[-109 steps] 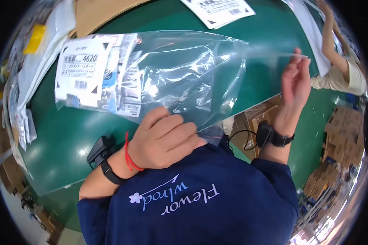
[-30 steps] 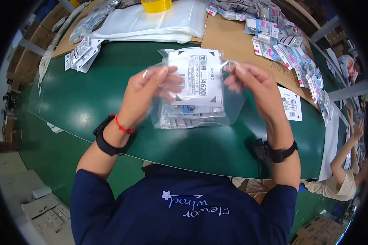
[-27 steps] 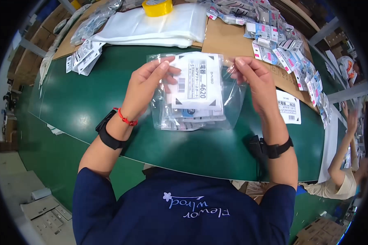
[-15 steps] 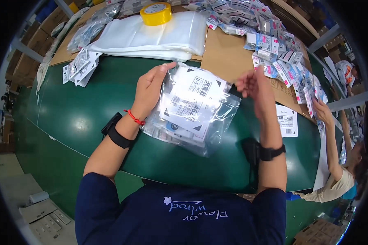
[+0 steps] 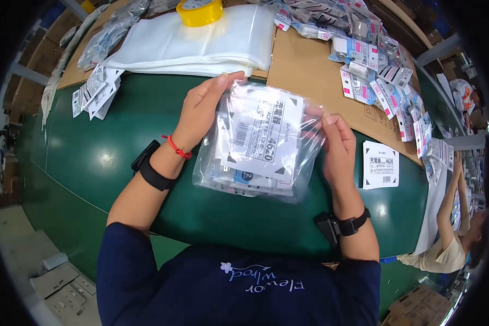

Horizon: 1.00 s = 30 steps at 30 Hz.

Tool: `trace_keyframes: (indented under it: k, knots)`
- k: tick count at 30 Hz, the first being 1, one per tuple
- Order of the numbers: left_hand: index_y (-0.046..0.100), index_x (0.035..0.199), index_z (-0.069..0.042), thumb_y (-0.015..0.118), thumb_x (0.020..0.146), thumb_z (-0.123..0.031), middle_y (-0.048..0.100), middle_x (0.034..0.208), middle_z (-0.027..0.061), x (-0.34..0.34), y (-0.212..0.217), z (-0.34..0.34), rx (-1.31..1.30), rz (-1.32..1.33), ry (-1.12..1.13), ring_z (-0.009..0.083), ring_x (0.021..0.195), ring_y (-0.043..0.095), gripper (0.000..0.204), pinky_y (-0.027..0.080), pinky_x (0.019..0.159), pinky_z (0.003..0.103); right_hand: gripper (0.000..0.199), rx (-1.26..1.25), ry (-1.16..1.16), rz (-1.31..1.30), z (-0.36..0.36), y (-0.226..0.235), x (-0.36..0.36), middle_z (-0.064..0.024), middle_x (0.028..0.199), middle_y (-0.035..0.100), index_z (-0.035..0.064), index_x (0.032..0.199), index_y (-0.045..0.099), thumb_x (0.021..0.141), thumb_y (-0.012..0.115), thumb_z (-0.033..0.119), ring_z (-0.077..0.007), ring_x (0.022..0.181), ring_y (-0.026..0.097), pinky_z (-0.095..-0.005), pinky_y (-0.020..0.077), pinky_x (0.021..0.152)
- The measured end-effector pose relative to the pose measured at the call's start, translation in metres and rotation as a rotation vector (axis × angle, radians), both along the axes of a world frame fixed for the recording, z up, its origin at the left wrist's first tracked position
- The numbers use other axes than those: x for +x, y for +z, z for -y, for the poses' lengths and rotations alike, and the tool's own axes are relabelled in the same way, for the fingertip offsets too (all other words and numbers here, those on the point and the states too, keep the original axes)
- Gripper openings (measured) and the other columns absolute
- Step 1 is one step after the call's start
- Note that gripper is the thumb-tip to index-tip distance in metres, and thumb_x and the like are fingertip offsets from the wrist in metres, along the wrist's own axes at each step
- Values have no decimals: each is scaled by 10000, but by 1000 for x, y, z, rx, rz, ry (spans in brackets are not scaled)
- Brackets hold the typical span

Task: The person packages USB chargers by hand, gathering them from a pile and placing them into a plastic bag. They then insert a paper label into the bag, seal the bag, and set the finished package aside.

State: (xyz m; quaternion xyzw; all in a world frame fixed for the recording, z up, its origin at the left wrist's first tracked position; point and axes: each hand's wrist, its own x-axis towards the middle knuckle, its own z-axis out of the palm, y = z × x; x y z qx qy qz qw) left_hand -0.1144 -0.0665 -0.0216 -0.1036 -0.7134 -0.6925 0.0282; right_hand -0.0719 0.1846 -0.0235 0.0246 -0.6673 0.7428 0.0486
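Note:
A clear plastic bag (image 5: 304, 174) lies on the green table before me, with a white printed label card (image 5: 263, 133) and several blue-and-white packages inside. My left hand (image 5: 204, 108) is closed on the bag's upper left edge, the thumb on top and the other fingers partly hidden by the plastic. At the bag's upper right edge, my right hand (image 5: 337, 138) pinches the film between thumb and fingers. To the right of that hand lies a stack of white label cards (image 5: 381, 165).
A pile of clear bags (image 5: 185, 49) bears a yellow tape roll (image 5: 200, 12). White cards (image 5: 98, 91) lie at the far left. Many packaged goods (image 5: 358, 60) cover the cardboard (image 5: 299, 68) at the back right. A co-worker's arm (image 5: 445, 206) reaches in at the right edge.
My right hand has come down from above and taken hold of the bag's right edge. The bag has turned and its film is drawn out. The co-worker's arms have moved.

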Motion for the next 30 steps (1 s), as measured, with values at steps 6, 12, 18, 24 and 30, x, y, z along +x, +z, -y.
trace_keyframes:
  k: [6, 12, 18, 24, 30]
  knots:
    - [578, 1242, 3, 381, 1018, -335, 692, 1016, 74, -8, -9, 1, 14, 59, -12, 73, 895, 561, 451, 438, 855, 224, 285, 63, 50, 84, -1, 11, -18, -3, 759, 595, 60, 786, 529, 982, 480, 261, -62, 671, 552, -208, 453, 599]
    - [580, 1244, -6, 398, 1015, -333, 708, 929, 49, -13, -19, -1, 6, 64, 80, 54, 859, 552, 439, 442, 822, 220, 313, 55, 36, 194, 0, -7, -39, -32, 713, 597, 58, 765, 518, 984, 470, 277, -77, 583, 553, -208, 421, 491]
    - [578, 1237, 11, 443, 999, -274, 698, 953, 86, -8, -23, -7, -75, 35, 171, 112, 873, 585, 395, 453, 826, 259, 342, 209, 97, 210, -8, -15, -40, -13, 683, 590, 38, 733, 533, 977, 483, 273, -81, 550, 510, -219, 391, 492]
    - [528, 1243, 40, 541, 922, -182, 582, 1139, 197, -7, -45, -1, -609, -396, 382, 312, 1024, 547, 391, 436, 898, 341, 354, 762, 30, -6, -1, -18, -39, -96, 603, 529, -36, 750, 545, 958, 501, 246, -138, 517, 418, -291, 384, 525]
    - [500, 1238, 35, 578, 889, -166, 532, 1199, 211, 0, -44, -2, -643, -287, 425, 350, 1093, 492, 410, 408, 936, 363, 343, 977, -47, -50, 1, -16, -35, -216, 645, 563, -36, 748, 566, 906, 538, 267, -381, 589, 542, -423, 450, 593]
